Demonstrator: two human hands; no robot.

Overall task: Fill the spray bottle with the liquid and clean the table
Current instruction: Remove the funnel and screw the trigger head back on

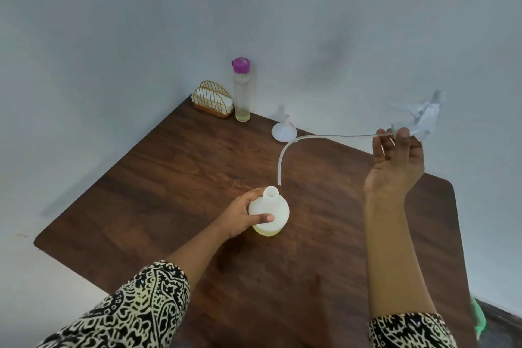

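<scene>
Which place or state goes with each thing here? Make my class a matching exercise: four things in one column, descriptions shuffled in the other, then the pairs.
1 spray bottle
2 spray head
3 funnel
4 clear bottle

A upright beside the napkin holder, purple cap on
B mouth down on the table
C held up by the right hand, tube hanging
D gripped by the left hand, neck open

Pairs: 1-D, 2-C, 3-B, 4-A

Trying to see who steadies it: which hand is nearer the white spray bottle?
Left. The left hand grips the spray bottle, standing on the table. The right hand is raised off to its right, apart from it, holding the spray head with its tube.
</scene>
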